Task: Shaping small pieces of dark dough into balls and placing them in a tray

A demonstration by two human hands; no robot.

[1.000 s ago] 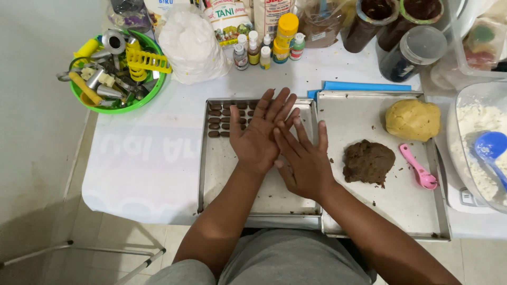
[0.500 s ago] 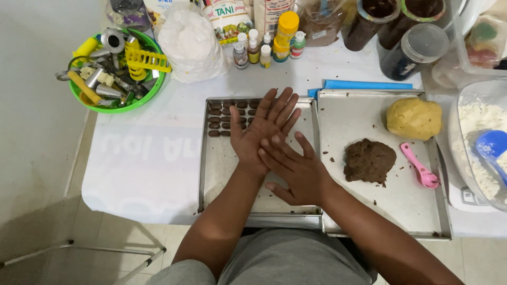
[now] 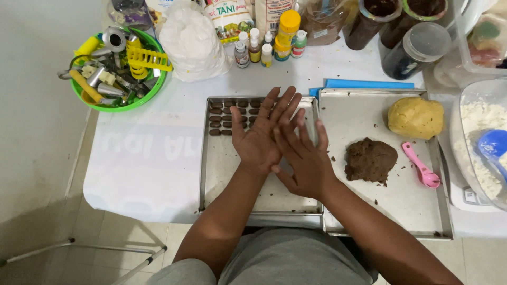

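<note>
My left hand [image 3: 252, 138] and my right hand [image 3: 310, 164] are pressed flat, palm against palm, over the left metal tray [image 3: 222, 182]. The fingers of both hands are stretched out and spread. Whatever lies between the palms is hidden. Rows of small dark brown dough pieces [image 3: 224, 117] sit at the far left corner of that tray, just beyond my fingertips. On the right metal tray [image 3: 401, 211] lie a lump of brown dough [image 3: 371, 159], a ball of yellow dough [image 3: 416, 117] and a pink spoon [image 3: 422, 168].
A green bowl of metal cutters and tools [image 3: 113, 71] stands at the far left. A white bag [image 3: 193, 45], small colouring bottles [image 3: 266, 47] and jars [image 3: 412, 47] line the back. A clear tub of flour with a blue scoop [image 3: 488, 145] sits at the right.
My right hand has slid back and then forward again across my left palm, a small rubbing motion. The doughs, the spoon and the trays have not moved.
</note>
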